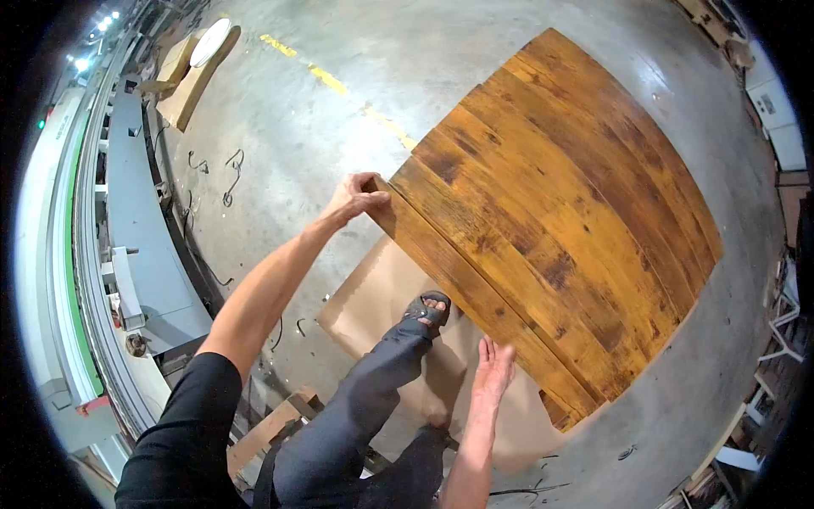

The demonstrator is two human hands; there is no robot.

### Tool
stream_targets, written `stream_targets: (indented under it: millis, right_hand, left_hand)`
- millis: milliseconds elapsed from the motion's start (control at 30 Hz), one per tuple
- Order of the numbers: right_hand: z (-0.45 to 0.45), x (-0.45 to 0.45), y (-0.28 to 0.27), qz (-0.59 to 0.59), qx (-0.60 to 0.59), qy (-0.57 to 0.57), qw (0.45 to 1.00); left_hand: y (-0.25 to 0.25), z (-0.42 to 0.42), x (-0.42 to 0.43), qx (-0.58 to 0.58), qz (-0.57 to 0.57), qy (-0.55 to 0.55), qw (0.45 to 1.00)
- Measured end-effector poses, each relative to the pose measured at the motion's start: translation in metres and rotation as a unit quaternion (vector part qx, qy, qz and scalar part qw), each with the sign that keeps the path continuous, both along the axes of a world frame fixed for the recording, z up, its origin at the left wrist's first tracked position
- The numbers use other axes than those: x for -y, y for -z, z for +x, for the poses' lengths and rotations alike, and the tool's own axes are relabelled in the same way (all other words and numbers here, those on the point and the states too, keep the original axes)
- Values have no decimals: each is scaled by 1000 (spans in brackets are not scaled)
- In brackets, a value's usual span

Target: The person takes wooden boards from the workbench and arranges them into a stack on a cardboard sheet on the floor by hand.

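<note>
My left hand (363,197) is closed round the upper left end of a stained wooden plank (462,284), thumb on its face. By the plank's near edge is my right hand (493,366), its fingers stretched out and not wrapped round anything; whether the fingertips touch the wood I cannot tell. The plank lies along the near side of a row of several brown, dark-knotted boards (577,195), laid side by side, with a narrow dark seam between. A short board end (560,411) shows at the plank's lower right end.
A brown cardboard sheet (360,293) lies on the concrete floor (280,161) under my sandalled foot (426,310). A long machine bed (153,220) runs along the left. Loose black cords (233,174) and yellow floor tape (326,79) are nearby. A wooden piece (263,437) is beside my legs.
</note>
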State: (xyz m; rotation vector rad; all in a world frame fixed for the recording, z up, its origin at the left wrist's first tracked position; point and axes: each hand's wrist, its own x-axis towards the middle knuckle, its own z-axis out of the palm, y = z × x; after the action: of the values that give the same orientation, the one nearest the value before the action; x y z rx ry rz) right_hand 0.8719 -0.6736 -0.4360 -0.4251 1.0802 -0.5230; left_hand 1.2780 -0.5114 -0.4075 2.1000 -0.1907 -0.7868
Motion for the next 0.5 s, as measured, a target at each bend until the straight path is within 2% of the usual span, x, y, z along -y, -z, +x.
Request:
stream_targets:
  millis: [33, 133, 167, 367, 500]
  right_hand:
    - [3, 5, 1, 2, -22, -13, 1000]
    - [-6, 14, 1, 72, -91, -68, 991]
    - [-1, 18, -9, 63, -98, -92, 989]
    - [-1, 34, -12, 55, -90, -67, 992]
    - [-4, 42, -13, 113, -94, -81, 986]
  left_hand:
    - [10, 2, 2, -11, 24, 0, 1000]
    - [13, -2, 4, -22, -33, -13, 999]
    - [13, 0, 3, -24, -33, -1, 999]
    - [5, -11, 8, -46, -37, -15, 998]
    - [8, -13, 5, -20, -37, -8, 999]
